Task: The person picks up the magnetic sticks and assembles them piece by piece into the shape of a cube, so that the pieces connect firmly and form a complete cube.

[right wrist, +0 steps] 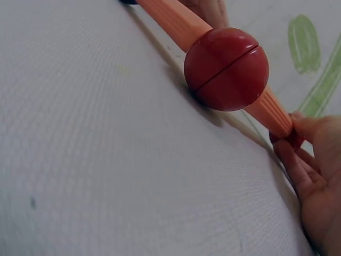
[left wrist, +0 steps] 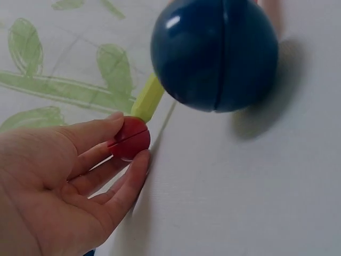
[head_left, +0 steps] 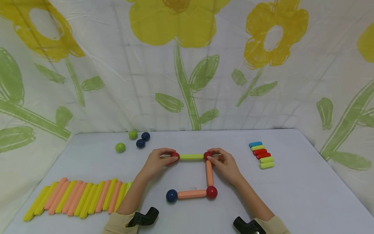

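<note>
Head view is showing a three-sided frame of balls and sticks around the middle of the counter [head_left: 295, 195], its gap facing the left edge. The left hand [head_left: 155, 164] is pinching a red ball [head_left: 175, 155] between thumb and fingers, parted only by the ball's width; the right hand [head_left: 228, 167] is gripping the corner ball [head_left: 206, 155] likewise. A green stick [head_left: 191, 157] is spanning the two, while an orange stick [head_left: 209, 174] is running nearer to the lower red ball [head_left: 211, 192], and a second orange stick [head_left: 192, 194] is ending at a blue ball [head_left: 171, 196].

The frame is looking light and stiff, probably plastic; its glossy balls are likely being slippery, so holding them close to the joints is seeming safest.

No container is showing; loose pieces are lying directly on the counter: long sticks [head_left: 91, 198] by the left edge, green balls [head_left: 120, 147] and dark blue balls [head_left: 141, 143] towards the far left corner, short sticks [head_left: 261, 152] towards the far right corner
</note>
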Demonstrator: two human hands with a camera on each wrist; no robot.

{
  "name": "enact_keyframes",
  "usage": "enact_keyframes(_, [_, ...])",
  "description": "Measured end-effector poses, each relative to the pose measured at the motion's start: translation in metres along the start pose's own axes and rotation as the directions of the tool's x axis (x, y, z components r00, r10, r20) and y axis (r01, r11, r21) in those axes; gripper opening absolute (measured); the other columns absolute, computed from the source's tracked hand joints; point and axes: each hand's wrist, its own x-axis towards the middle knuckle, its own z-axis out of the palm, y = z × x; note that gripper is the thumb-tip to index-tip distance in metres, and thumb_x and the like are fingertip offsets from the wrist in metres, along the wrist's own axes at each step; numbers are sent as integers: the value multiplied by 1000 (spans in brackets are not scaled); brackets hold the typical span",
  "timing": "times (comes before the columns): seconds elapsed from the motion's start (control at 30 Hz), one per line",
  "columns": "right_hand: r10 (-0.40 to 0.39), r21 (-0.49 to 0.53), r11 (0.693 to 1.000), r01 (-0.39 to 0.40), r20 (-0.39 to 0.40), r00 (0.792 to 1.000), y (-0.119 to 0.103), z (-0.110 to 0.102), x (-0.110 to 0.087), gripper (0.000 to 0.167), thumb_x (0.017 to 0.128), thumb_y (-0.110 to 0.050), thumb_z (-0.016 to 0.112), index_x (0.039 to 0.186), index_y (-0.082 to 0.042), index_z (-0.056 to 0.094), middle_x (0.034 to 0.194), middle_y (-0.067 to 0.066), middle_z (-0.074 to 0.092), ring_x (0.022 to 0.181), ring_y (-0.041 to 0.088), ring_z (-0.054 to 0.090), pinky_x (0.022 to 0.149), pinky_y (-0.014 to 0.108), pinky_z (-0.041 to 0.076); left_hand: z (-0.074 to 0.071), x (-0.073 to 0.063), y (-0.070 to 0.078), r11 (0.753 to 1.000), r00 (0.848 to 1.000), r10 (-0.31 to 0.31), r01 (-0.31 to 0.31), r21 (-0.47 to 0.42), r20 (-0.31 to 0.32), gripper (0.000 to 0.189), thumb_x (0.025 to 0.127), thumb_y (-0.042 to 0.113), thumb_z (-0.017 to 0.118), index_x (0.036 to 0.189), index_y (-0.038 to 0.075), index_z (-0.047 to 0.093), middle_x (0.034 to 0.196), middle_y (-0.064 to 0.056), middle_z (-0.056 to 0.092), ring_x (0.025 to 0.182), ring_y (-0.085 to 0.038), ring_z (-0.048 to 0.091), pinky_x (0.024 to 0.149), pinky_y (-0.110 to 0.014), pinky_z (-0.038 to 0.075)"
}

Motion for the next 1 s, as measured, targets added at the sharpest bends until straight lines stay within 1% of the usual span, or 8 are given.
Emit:
enact_keyframes(0.13, [5,-30,1000,-5,1,1000,0,0,0,30,103,-14,71,130,-3,68,125,17,67,90,17,64,72,18,53,4,1,-2,1000,1000,-5,6,16,-22,35,97,11,77,128,-4,71,126,-21,72,92,-19,71,73,-26,57])
enact_keyframes(0.23, [15,-45,999,-15,4,1000,1,0,0,30,103,-15,71,130,-4,68,125,15,67,90,18,64,74,17,54,6,0,-2,1000,999,-11,12,11,-33,35,97,9,76,128,-4,71,125,-21,72,87,-16,70,70,-25,57])
enact_keyframes(0.33, [22,-49,999,-22,8,1000,1,0,0,30,103,-15,71,131,-6,68,125,14,68,91,17,65,76,17,55,7,-1,0,1000,999,-18,18,12,-33,35,97,10,77,129,-4,71,126,-21,71,88,-17,70,71,-27,58])
enact_keyframes(0.47, [0,-48,999,0,15,1000,1,0,-1,30,103,-15,71,131,-5,68,124,15,67,91,15,65,76,18,55,3,-4,1,999,1000,-26,26,30,-17,37,98,13,76,131,-2,71,128,-20,71,90,-18,70,74,-29,60])
enact_keyframes(0.57, [-17,-44,999,18,23,1000,3,0,-2,30,103,-15,71,131,-4,68,124,16,67,90,15,65,76,18,55,-3,-6,1,999,1000,-28,28,38,-12,37,99,15,76,132,-1,70,128,-18,71,89,-18,70,76,-30,60])
enact_keyframes(0.77, [-4,-46,999,5,18,1000,3,1,-3,31,103,-15,71,132,-4,68,125,16,67,92,18,65,76,18,54,-18,-12,3,999,1000,-16,16,45,-3,39,100,16,74,134,-2,68,132,-20,70,91,-22,75,80,-33,61])
enact_keyframes(0.87, [-4,-39,999,5,10,1000,1,1,-2,31,103,-15,71,132,-4,68,126,16,67,93,21,65,77,18,54,-29,-20,7,997,1000,-16,17,74,-10,41,101,18,73,136,-1,67,133,-20,70,93,-24,75,83,-36,62])
enact_keyframes(1.0, [-20,-32,999,20,14,1000,1,0,0,31,103,-17,71,131,-4,69,126,16,68,93,21,65,77,18,53,-48,-37,14,993,999,-4,9,122,-41,43,102,20,72,139,-1,65,136,-21,68,95,-28,74,85,-39,62])
